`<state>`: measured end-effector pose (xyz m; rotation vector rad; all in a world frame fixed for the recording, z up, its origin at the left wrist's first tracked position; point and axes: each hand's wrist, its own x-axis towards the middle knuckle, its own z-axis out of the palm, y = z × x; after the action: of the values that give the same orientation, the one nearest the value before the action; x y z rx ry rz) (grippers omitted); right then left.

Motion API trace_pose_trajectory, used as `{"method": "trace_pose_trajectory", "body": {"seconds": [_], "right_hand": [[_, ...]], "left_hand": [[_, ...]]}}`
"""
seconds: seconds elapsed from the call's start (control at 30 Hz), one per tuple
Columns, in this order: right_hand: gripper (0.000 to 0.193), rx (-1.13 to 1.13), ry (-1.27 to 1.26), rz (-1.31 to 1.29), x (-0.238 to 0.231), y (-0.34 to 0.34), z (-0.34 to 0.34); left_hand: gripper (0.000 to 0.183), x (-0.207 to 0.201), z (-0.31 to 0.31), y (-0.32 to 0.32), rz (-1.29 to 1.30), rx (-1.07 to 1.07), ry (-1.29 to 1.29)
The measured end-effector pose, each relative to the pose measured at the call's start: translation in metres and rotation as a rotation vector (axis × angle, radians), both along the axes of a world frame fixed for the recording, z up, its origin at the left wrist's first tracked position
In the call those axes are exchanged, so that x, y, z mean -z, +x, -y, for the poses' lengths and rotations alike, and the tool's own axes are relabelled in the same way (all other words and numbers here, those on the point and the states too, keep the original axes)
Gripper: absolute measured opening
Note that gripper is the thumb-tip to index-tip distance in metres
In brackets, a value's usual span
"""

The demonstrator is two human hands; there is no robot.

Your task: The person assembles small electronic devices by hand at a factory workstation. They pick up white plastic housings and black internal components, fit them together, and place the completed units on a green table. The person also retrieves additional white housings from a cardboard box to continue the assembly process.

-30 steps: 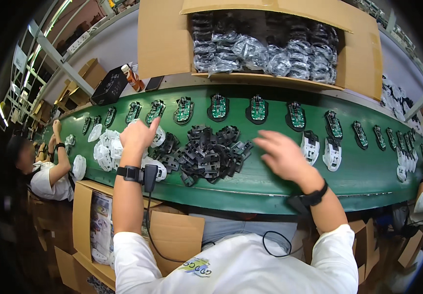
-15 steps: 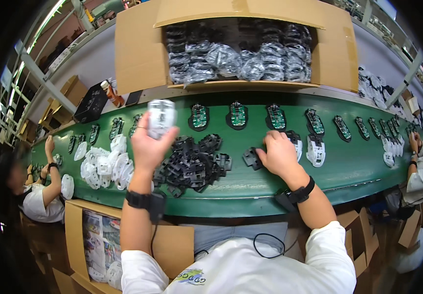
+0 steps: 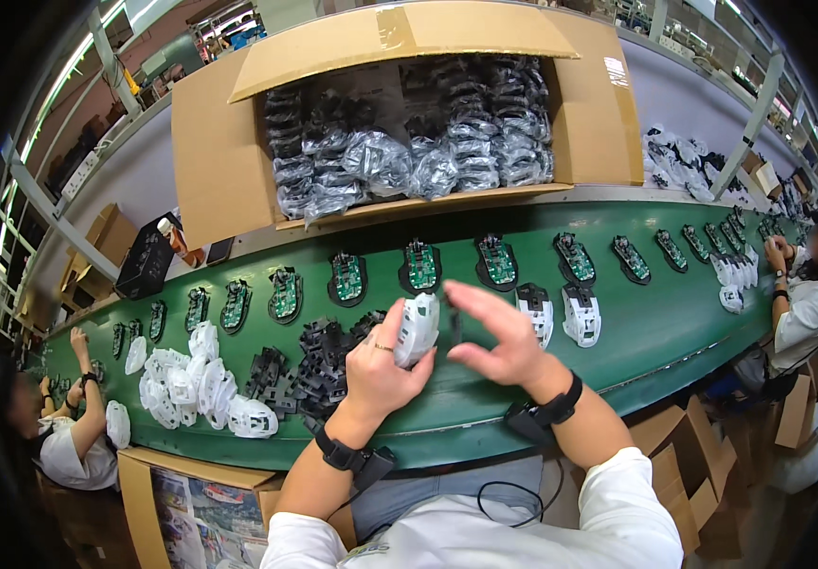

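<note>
L hand (image 3: 378,372) grips smooth white plastic shell (image 3: 418,328), R hand (image 3: 496,339) open beside.

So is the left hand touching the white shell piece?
Touching. The head view shows the left hand with its fingers wrapped around the white shell piece, held up above the green belt.

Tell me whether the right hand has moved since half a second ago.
Yes. The right hand has lifted off the black parts pile and come in beside the white shell.
</note>
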<state>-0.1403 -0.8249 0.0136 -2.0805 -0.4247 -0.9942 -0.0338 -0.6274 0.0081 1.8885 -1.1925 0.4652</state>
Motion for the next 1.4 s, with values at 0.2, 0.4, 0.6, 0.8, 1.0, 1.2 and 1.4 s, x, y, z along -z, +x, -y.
{"method": "trace_pose_trajectory", "body": {"seconds": [0.2, 0.4, 0.6, 0.8, 1.0, 1.2, 1.4], "right_hand": [[0.064, -0.007, -0.053, -0.004, 0.011, 0.006, -0.012], [0.062, 0.014, -0.039, 0.009, 0.009, 0.004, -0.014], [0.059, 0.032, -0.046, -0.012, 0.006, 0.004, -0.015], [0.059, 0.053, -0.122, 0.031, 0.009, 0.005, -0.019], [0.067, -0.104, 0.147, -0.276, 0.016, 0.005, -0.022], [0.062, -0.167, 0.243, -0.528, 0.025, 0.007, -0.029], [0.06, 0.11, -0.029, -0.025, 0.009, 0.004, -0.037]], "left_hand": [[0.078, 0.002, -0.007, 0.003, 0.015, 0.08, 0.055], [0.072, -0.003, -0.008, 0.002, 0.038, 0.085, 0.007], [0.074, -0.003, -0.011, 0.001, 0.038, 0.082, 0.02], [0.074, -0.001, -0.012, -0.004, -0.002, 0.128, 0.015], [0.073, 0.0, -0.017, -0.004, 0.023, 0.168, 0.107], [0.074, 0.007, -0.022, -0.007, 0.095, 0.118, 0.176], [0.049, -0.018, -0.015, -0.007, -0.008, 0.207, -0.04]]}}
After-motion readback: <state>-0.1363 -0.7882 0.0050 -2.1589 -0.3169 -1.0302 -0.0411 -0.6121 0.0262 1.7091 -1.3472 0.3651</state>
